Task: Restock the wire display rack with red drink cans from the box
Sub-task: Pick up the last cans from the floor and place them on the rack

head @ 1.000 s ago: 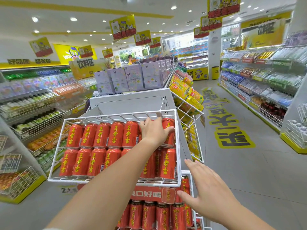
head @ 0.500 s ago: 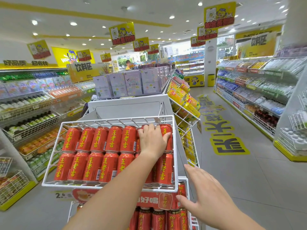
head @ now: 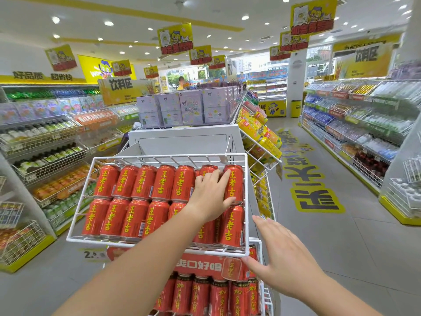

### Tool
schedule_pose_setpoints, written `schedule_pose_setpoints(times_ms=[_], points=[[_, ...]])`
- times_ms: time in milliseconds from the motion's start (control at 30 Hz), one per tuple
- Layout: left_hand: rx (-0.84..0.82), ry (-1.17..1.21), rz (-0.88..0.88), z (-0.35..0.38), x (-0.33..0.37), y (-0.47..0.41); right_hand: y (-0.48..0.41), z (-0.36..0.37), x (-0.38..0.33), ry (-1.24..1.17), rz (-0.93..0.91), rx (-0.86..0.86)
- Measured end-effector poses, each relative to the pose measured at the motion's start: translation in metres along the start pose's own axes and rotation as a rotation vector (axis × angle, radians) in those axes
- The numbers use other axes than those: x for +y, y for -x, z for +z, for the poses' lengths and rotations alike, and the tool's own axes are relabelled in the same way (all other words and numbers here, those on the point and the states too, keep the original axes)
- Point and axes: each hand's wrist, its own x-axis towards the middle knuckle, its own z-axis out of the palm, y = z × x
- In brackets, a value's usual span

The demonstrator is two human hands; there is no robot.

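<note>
A white wire rack (head: pixel 246 201) tilts toward me, holding two rows of red drink cans (head: pixel 143 185) with yellow characters. My left hand (head: pixel 210 197) lies flat on a red can (head: pixel 208 169) in the upper row, second from the right. Its fingers point up along the can and its thumb is splayed toward the rightmost can (head: pixel 234 183). My right hand (head: pixel 282 261) hovers open by the rack's front right corner, thumb at the wire edge. The box is out of view.
A lower wire tier (head: pixel 260 281) holds more red cans (head: pixel 218 297) behind a red price banner (head: pixel 198 265). Yellow cans (head: pixel 262 135) fill the rack's right side. Drink shelves (head: pixel 45 160) stand on the left and shelves (head: pixel 364 133) on the right, with an aisle floor (head: pixel 341 236) between.
My left hand has slid down from the rack's top edge and flattened onto the can in the upper row. My right hand stays near the front corner, and the view has shifted closer.
</note>
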Motion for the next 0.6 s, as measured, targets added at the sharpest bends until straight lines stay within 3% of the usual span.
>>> schedule_pose_setpoints(times_ms=[100, 200, 333, 600], points=[[0.022, 0.002, 0.068, 0.004, -0.003, 0.021, 0.0, 0.001, -0.001, 0.0, -0.005, 0.005], [0.105, 0.114, -0.069, 0.009, 0.008, 0.044, 0.001, 0.002, -0.001, 0.02, -0.003, 0.019], [-0.096, 0.213, -0.301, 0.014, 0.036, 0.055, 0.002, 0.003, -0.001, 0.031, 0.006, 0.012], [-0.159, 0.322, -0.42, 0.015, 0.054, 0.04, 0.002, 0.0, -0.004, 0.038, 0.021, 0.003]])
